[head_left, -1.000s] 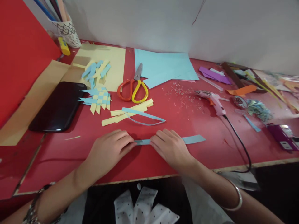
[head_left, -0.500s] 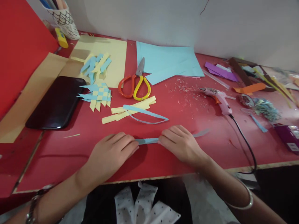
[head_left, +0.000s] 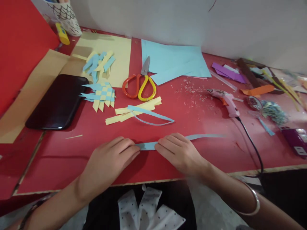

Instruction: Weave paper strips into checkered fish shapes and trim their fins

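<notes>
A light blue paper strip (head_left: 147, 146) runs between my two hands, low over the red table. My left hand (head_left: 115, 153) has its fingers closed on the strip's left part, and its fingertips are hidden beneath. My right hand (head_left: 176, 150) grips the strip a short way along, and a free tail trails out to the right. Just beyond the hands lie a folded blue strip (head_left: 153, 112) and several yellow paper strips (head_left: 114, 120). A woven blue-and-yellow paper piece (head_left: 103, 94) sits further left, and scissors (head_left: 141, 86) with red and yellow handles rest behind.
A black phone-like slab (head_left: 57, 102) lies at left. Yellow paper (head_left: 120, 51) and blue paper (head_left: 177, 60) lie along the wall. A pink glue gun (head_left: 226, 102) with a black cord is at right, near a purple device (head_left: 295, 140) and scraps. A patterned cup (head_left: 66, 17) stands at back left.
My right hand has shifted slightly left along with my left hand, so the strip between them looks a little shorter. More of the strip's tail shows on the right.
</notes>
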`<state>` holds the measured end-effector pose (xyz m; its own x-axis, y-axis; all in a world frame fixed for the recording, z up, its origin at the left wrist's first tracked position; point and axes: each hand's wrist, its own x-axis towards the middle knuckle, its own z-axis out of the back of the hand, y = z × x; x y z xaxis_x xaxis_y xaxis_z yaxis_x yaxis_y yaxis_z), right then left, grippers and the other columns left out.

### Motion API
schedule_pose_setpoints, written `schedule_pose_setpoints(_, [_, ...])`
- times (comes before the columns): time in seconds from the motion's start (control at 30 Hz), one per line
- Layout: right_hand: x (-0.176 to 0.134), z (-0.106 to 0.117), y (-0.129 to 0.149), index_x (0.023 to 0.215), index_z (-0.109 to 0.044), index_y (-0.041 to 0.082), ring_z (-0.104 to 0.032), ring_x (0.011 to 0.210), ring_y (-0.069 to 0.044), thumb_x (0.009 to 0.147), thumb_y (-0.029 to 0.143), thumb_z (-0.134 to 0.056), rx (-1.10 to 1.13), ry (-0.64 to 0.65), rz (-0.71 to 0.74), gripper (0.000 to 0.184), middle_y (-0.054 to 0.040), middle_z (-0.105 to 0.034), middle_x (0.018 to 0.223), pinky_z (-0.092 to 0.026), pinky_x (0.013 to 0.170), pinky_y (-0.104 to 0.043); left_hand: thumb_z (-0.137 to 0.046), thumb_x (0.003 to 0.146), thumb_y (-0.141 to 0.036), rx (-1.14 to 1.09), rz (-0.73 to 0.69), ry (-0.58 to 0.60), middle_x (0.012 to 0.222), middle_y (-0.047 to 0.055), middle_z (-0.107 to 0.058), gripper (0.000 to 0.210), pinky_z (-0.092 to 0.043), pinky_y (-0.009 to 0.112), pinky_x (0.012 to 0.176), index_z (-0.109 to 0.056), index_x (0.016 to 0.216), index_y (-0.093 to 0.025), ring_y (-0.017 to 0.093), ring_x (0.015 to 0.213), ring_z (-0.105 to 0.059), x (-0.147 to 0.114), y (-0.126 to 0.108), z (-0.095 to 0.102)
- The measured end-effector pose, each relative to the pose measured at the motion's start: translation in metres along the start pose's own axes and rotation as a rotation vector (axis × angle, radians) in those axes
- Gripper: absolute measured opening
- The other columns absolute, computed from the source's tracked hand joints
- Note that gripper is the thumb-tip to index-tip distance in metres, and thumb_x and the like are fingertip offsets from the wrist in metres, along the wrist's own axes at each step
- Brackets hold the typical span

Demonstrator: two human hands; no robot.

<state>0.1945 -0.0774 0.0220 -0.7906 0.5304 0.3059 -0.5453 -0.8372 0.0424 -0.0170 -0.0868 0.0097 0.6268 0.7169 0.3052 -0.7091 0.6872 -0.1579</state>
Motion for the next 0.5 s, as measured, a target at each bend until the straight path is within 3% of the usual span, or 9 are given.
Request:
schedule_pose_setpoints(0.13, [-0.004, 0.001, 0.000, 0.072, -0.059, 0.013, -0.044, 0.066, -0.014, 0.086, 0.008, -0.034, -0.038, 0.029, -0.033, 0.029, -0.0048, -0.058, 0.070, -0.032, 0.062, -0.026, -0.031, 0.089, -0.018, -0.031, -0.024, -0.036, 0.069, 0.001, -0.063, 0.034, -0.040, 0.026, 0.056, -0.063, 0.076, -0.017, 0.014, 0.062, -0.055, -0.006, 0.001, 0.000])
schedule_pose_setpoints(0.5, [0.007, -0.012, 0.001, 0.071, -0.055, 0.018, -0.038, 0.062, -0.014, 0.087, 0.020, -0.040, 0.002, 0.170, -0.193, 0.021, -0.0002, -0.052, 0.067, -0.024, 0.057, -0.027, -0.038, 0.087, -0.029, -0.140, 0.205, 0.006, 0.066, 0.001, -0.059, 0.031, -0.039, 0.024, 0.056, -0.057, 0.066, -0.017, 0.012, 0.062, -0.053, -0.005, 0.004, -0.004])
